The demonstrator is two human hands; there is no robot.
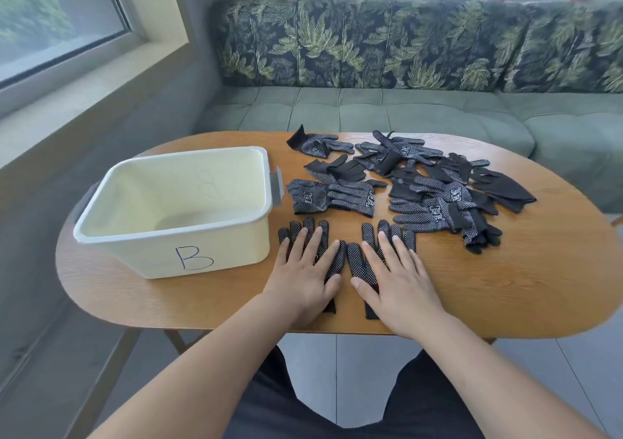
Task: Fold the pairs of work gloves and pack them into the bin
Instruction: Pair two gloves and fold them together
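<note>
**Oval wooden table (505,290), seen from above, left to right.**

- **Left end:** a cream bin (135,256) stands here. Its front wall is marked "B" (194,258). A faint mark on the inner far wall cannot be read. Of its two grey handles, the left one is partly cut off by the rim.
- **Near edge, centre:** two black dotted work gloves lie flat, side by side, fingers pointing toward the far edge.
  - The left hand (303,270) lies spread and flat on the left glove (295,229), grasping nothing. It hides the palm, so only the fingertips, the thumb and a scrap of cuff show.
  - The right hand (397,280) presses in the same way, fingers straight and apart, on the right glove (357,260). That glove's printed panel is hidden.
- **Far edge and right half:** a loose pile of gloves (435,202) lies overlapped, some dotted side up and some plain side up. How many there are cannot be told.
- **Background:** a green sofa (404,111) with leaf-print cushions stands behind the table. The view through the windows is blurred.
</note>
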